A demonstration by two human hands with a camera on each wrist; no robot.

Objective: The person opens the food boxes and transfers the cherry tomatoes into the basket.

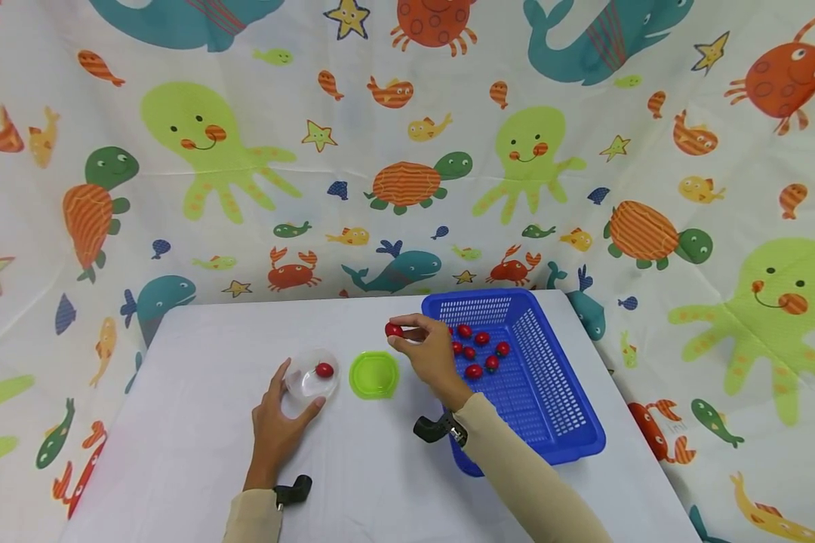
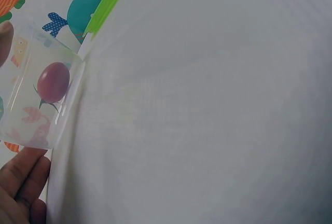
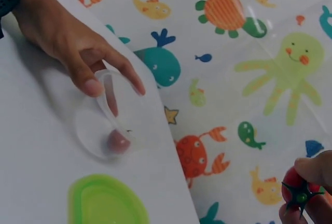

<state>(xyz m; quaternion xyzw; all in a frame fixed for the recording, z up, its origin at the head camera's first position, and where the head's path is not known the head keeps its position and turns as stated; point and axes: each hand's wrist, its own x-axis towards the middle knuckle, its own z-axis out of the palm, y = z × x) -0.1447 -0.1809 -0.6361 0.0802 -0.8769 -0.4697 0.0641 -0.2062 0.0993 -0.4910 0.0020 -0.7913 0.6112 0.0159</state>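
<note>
My left hand point(image 1: 275, 428) holds a small clear plastic cup point(image 1: 306, 391) upright on the table, thumb on one side and fingers on the other. A single red cherry tomato point(image 2: 53, 82) lies at the bottom of that cup. My right hand point(image 1: 436, 360) pinches another cherry tomato point(image 1: 393, 329) between thumb and fingers, above the table by the basket's left rim. The green leafy top of this tomato point(image 3: 290, 176) shows in the right wrist view. Between the two hands lies a bright green lid point(image 1: 373, 375).
A blue plastic basket point(image 1: 562, 377) stands on the right of the white-covered table point(image 1: 197, 422). Several cherry tomatoes point(image 1: 473, 371) lie in its far left part, some partly hidden by the right hand. A sea-animal print sheet point(image 1: 353, 90) hangs behind the table.
</note>
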